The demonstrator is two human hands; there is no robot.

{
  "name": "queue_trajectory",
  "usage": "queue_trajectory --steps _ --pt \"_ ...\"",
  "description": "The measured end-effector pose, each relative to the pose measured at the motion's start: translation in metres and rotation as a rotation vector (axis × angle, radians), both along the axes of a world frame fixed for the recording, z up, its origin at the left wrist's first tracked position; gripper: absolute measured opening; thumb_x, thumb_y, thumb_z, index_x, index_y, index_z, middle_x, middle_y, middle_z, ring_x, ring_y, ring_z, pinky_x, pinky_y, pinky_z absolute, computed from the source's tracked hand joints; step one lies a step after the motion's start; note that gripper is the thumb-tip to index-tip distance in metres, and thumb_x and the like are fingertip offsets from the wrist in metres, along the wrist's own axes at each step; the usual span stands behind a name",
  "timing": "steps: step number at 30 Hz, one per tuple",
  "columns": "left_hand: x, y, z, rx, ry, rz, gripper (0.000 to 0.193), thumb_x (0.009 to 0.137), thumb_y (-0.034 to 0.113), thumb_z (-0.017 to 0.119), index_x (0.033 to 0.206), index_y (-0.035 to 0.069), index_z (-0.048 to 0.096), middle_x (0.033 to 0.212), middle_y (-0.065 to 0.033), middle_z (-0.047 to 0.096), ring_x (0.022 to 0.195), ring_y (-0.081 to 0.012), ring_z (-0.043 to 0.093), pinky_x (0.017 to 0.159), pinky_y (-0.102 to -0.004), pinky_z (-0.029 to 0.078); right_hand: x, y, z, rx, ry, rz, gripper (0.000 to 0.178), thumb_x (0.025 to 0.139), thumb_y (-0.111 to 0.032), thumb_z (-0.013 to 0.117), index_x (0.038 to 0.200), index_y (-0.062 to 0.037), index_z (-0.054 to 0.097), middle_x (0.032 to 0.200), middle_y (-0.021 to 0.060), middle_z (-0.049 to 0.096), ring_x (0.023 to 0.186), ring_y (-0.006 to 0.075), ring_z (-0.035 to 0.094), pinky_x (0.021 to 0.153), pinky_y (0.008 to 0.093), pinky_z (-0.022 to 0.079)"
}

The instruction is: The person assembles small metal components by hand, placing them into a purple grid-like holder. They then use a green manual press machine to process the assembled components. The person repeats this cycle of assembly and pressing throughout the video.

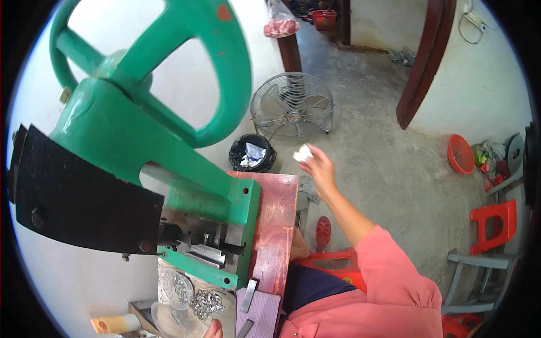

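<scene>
White wad (302, 153) pinched in right hand (320, 168).

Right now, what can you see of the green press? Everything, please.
The green press looks like painted metal, with a few reddish-brown patches. A big spoked handwheel tops it, cut off by the upper edge. A black plate with bolt heads covers its near side; bare-metal tooling sits within the holed base, which rests on a red-brown tabletop. It looks tilted in this fisheye view. The right hand is clear of it; the left shows only a fingertip, also apart.
</scene>
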State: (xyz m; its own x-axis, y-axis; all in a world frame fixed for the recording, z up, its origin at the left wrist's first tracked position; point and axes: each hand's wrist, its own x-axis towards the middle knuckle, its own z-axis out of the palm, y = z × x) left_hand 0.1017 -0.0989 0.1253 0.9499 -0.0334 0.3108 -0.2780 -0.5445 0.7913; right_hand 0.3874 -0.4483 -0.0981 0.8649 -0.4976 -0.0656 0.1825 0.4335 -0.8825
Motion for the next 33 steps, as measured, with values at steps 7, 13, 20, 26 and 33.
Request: queue_trajectory --steps 7,13,20,26,33 --pt "-0.011 0.029 0.000 0.064 0.081 0.136 0.042 0.088 -0.005 0.053 0.128 -0.006 0.064 0.131 -0.0258 0.064 0.126 -0.0373 0.059 0.108 -0.0402 0.043 0.113 0.027 0.045 -0.252 0.136 0.342 0.071 0.098 -0.023 0.065 0.155 -0.0008 0.028 0.120 0.0183 0.065 0.094 0.0230 0.071 0.077 0.0344 0.059" --pt "-0.031 0.074 -0.032 0.171 0.094 0.480 0.027 0.077 -0.009 0.067 0.102 -0.001 0.071 0.092 -0.0133 0.070 0.084 -0.0221 0.066 0.070 -0.0301 0.052 0.031 -0.008 0.062 -0.354 -0.043 0.030 0.041 0.100 -0.022 0.066 0.133 -0.0005 0.059 0.115 0.0090 0.065 0.098 0.0158 0.066 0.087 0.0297 0.057" --pt "-0.036 0.107 -0.085 0.121 0.248 0.473 0.020 0.082 -0.005 0.069 0.102 0.001 0.070 0.094 -0.0124 0.067 0.078 -0.0248 0.067 0.066 -0.0311 0.054 -0.145 0.080 0.095 -0.769 -0.399 0.303 0.012 0.099 -0.009 0.059 0.103 -0.0001 0.066 0.090 0.0058 0.062 0.071 0.0117 0.056 0.065 0.0294 0.049" --pt "-0.024 0.118 -0.104 0.403 0.122 0.475 0.041 0.082 -0.005 0.068 0.122 0.000 0.064 0.124 -0.0179 0.063 0.110 -0.0349 0.063 0.095 -0.0399 0.051 -0.176 0.238 0.142 -1.228 -0.734 1.033 0.032 0.075 -0.001 0.077 0.107 -0.0027 0.073 0.095 0.0074 0.067 0.081 0.0259 0.064 0.071 0.0375 0.053" --pt "-0.029 0.114 -0.121 0.353 0.163 0.334 0.045 0.079 -0.008 0.068 0.124 0.000 0.064 0.137 -0.0191 0.058 0.125 -0.0385 0.057 0.106 -0.0457 0.046 -0.176 0.318 0.112 -1.583 -0.802 1.166 0.055 0.081 -0.013 0.074 0.133 -0.0052 0.058 0.137 0.0103 0.055 0.130 0.0322 0.048 0.110 0.0485 0.038"
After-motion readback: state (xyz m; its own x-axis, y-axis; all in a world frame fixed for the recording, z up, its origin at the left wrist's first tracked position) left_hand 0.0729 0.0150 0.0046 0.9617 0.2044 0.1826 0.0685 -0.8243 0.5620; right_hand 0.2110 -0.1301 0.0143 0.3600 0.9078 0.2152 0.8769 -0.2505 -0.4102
